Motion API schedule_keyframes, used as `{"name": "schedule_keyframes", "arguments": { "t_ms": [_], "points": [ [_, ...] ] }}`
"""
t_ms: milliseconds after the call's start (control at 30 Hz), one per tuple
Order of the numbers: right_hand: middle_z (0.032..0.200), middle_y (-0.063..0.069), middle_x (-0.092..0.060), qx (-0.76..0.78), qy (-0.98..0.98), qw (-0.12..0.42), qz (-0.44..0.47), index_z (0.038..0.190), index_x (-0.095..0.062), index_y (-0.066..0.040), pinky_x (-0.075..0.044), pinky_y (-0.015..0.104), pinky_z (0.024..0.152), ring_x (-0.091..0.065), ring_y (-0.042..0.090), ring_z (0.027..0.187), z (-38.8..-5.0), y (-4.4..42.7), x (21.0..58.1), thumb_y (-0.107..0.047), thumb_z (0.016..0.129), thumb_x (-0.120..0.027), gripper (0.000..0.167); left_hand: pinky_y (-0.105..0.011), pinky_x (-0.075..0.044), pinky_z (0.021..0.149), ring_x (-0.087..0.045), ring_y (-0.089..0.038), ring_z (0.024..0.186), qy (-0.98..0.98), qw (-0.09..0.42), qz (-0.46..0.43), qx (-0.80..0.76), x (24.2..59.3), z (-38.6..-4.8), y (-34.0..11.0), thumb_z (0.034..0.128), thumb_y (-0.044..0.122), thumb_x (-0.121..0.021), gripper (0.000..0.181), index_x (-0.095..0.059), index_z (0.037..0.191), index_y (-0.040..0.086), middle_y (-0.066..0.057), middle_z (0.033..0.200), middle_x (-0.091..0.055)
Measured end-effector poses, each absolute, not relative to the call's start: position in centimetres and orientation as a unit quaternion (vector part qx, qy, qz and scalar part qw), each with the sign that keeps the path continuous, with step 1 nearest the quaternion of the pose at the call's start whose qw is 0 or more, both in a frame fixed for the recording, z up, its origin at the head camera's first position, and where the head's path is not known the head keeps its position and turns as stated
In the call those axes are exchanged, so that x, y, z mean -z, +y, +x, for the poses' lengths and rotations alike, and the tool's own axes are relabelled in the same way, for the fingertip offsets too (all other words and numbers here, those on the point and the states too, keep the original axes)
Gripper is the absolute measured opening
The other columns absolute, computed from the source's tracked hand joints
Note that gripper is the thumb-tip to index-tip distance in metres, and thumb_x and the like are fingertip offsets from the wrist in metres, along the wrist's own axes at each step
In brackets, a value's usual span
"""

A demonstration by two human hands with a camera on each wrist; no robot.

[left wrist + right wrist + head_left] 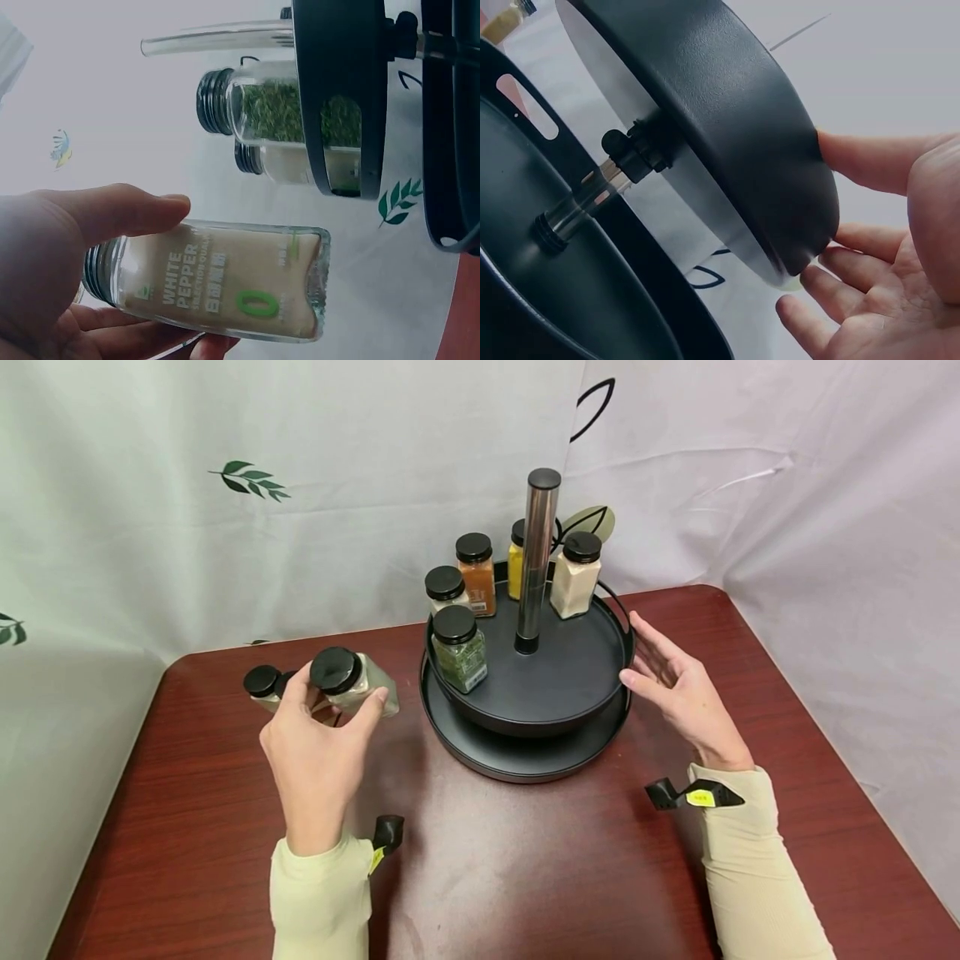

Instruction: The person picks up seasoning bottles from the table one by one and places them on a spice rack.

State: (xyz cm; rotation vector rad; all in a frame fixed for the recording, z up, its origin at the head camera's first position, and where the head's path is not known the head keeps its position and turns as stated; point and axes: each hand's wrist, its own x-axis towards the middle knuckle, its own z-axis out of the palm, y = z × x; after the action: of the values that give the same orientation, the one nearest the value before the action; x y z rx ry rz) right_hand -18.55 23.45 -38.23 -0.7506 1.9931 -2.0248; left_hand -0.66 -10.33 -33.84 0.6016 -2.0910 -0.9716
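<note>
My left hand (315,752) grips a glass jar (380,687) with a black lid, held tilted in the air left of a black two-tier rack. In the left wrist view its label reads white pepper (225,281), with the thumb on one side and fingers on the other. My right hand (686,697) touches the right rim of the upper tray (555,685); the right wrist view shows thumb and fingertips against the tray's outer wall (742,127). On that tray stand several jars, among them a green herb jar (461,660) at the left and a pale one (576,585) at the back right.
Behind my left hand, another black-lidded jar (262,683) stands on the red-brown table (510,868), with a further dark lid partly hidden. A metal post (536,552) rises from the rack's middle. The lower tray (517,764) sits beneath. White cloth (360,527) hangs behind the table.
</note>
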Motion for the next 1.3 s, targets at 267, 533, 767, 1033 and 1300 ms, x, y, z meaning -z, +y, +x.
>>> {"name": "schedule_keyframes", "arguments": {
  "t_ms": [267, 533, 767, 1033, 1300],
  "points": [
    [0.163, 0.011, -0.029, 0.663, 0.695, 0.113, -0.254, 0.158, -0.033, -0.011, -0.033, 0.021, 0.112, -0.030, 0.024, 0.148, -19.0, 23.6, 38.0, 0.002, 0.094, -0.066, 0.073, -0.018, -0.051, 0.076, -0.066, -0.002, 0.086, -0.796, 0.398, 0.209, 0.405, 33.5, -0.4, -8.6, 0.0752, 0.017, -0.088, 0.051, -0.069, 0.123, 0.013, 0.002, 0.097, -0.074],
    [0.159, 0.014, -0.036, 0.627, 0.731, 0.099, -0.250, 0.156, -0.037, -0.013, -0.037, 0.021, 0.109, -0.040, 0.021, 0.143, -19.3, 24.0, 37.7, -0.001, 0.092, -0.070, 0.073, -0.022, -0.050, 0.076, -0.065, -0.004, 0.084, -0.795, 0.409, 0.190, 0.406, 33.3, -0.4, -6.9, 0.0732, 0.018, -0.090, 0.053, -0.070, 0.122, 0.012, 0.000, 0.095, -0.074],
    [0.153, 0.021, -0.043, 0.626, 0.731, 0.093, -0.255, 0.155, -0.041, -0.012, -0.040, 0.023, 0.108, -0.046, 0.018, 0.138, -19.6, 24.1, 37.8, 0.000, 0.090, -0.072, 0.072, -0.021, -0.051, 0.076, -0.065, -0.005, 0.084, -0.792, 0.417, 0.177, 0.410, 33.1, -0.3, -5.5, 0.0729, 0.020, -0.090, 0.053, -0.071, 0.122, 0.012, 0.001, 0.094, -0.073],
    [0.152, 0.020, -0.045, 0.622, 0.736, 0.092, -0.249, 0.154, -0.042, -0.014, -0.041, 0.023, 0.107, -0.048, 0.017, 0.136, -19.6, 24.1, 37.7, -0.002, 0.090, -0.073, 0.072, -0.024, -0.052, 0.076, -0.065, -0.007, 0.085, -0.787, 0.422, 0.142, 0.427, 32.8, -0.9, -4.1, 0.0730, 0.020, -0.090, 0.053, -0.070, 0.122, 0.013, 0.003, 0.097, -0.073],
    [0.151, 0.020, -0.046, 0.618, 0.740, 0.093, -0.248, 0.154, -0.042, -0.015, -0.042, 0.022, 0.106, -0.049, 0.016, 0.135, -19.6, 24.1, 37.7, -0.003, 0.090, -0.073, 0.072, -0.025, -0.053, 0.073, -0.066, -0.010, 0.083, -0.797, 0.417, 0.091, 0.427, 32.6, -2.0, -2.4, 0.0724, 0.021, -0.091, 0.058, -0.068, 0.124, 0.009, 0.002, 0.097, -0.073]
  ]
}}
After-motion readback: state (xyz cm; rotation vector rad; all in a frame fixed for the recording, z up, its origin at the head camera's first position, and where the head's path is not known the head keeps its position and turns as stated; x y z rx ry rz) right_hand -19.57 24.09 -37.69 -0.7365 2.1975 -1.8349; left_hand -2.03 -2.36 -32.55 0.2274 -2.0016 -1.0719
